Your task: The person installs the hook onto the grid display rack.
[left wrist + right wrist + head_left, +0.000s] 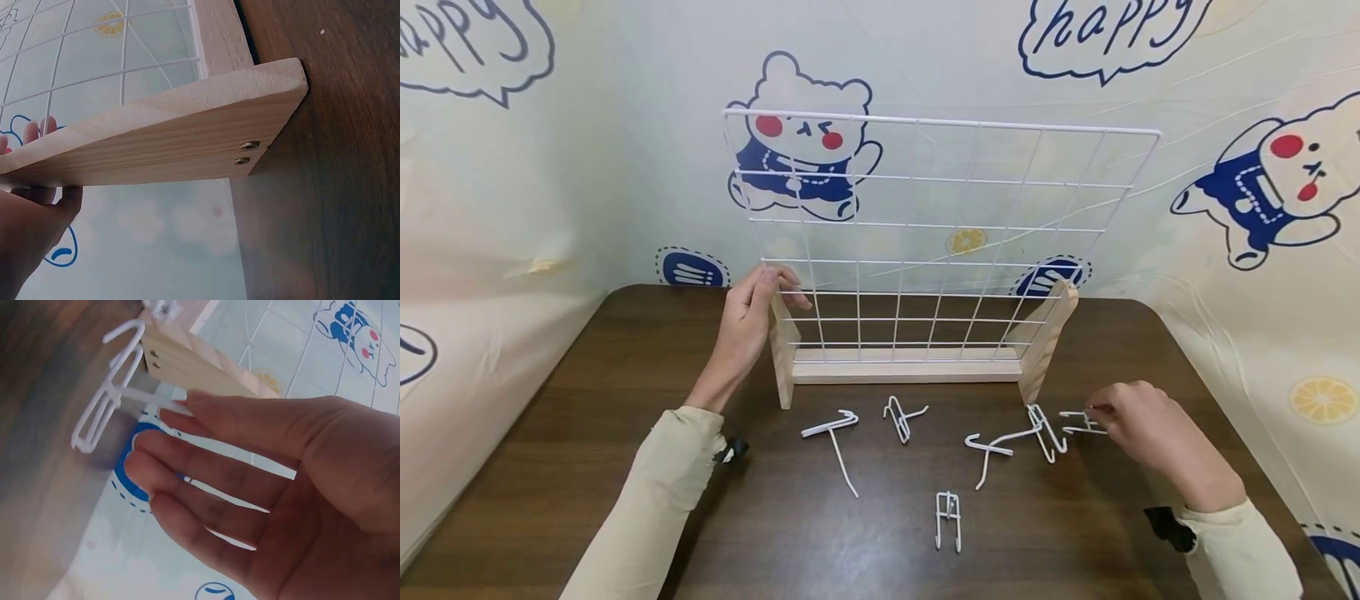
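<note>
A white wire grid panel [917, 225] stands in a wooden base [906, 372] with two slanted side boards. My left hand [750, 304] holds the top of the left side board [784, 350]; the left wrist view shows fingers on both faces of that board [187, 131]. To the right of the rack, my right hand [1150, 423] pinches a white wire hook [1081, 422] by its prong between thumb and index finger. In the right wrist view the hook's double-wire frame [100, 415] points away from the fingertips, and the other fingers are loosely bent.
Several more white wire hooks lie on the brown table [865, 550] before the rack: a left one [835, 429], a middle one [900, 419], a near one [948, 517] and two close together on the right [988, 448]. A printed cloth [940, 83] hangs behind.
</note>
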